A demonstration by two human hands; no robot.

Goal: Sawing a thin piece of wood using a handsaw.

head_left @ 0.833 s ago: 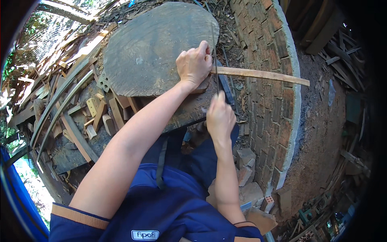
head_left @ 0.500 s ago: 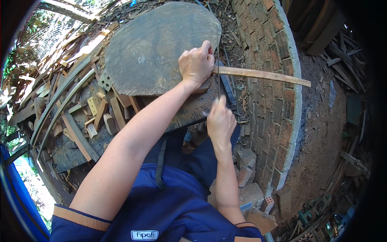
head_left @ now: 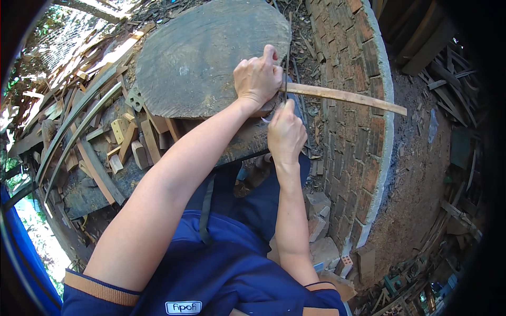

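On the right edge of a thick round wood block (head_left: pixel 184 58), my left hand (head_left: pixel 256 79) is closed over one end of a long, thin wooden strip (head_left: pixel 348 97), pressing it down. The strip's other end reaches right, past the brick wall. Close beside the left hand, a narrow dark saw (head_left: pixel 287 63), seen nearly edge-on, crosses the strip. My right hand (head_left: pixel 286 134) is closed round its near end, just below the strip. The fingers hide most of the saw's handle, and the left hand covers the strip's held end.
A low brick wall (head_left: pixel 348 137) runs close along the right side. Wood offcuts (head_left: pixel 124 134) and long curved strips (head_left: pixel 79 134) lie to the left. Broken bricks (head_left: pixel 319 224) lie near my right forearm. More scrap wood is piled at the far right.
My right hand has moved forward, closer to the strip, and the saw now reaches farther past it. My left hand and the strip stay nearly in place.
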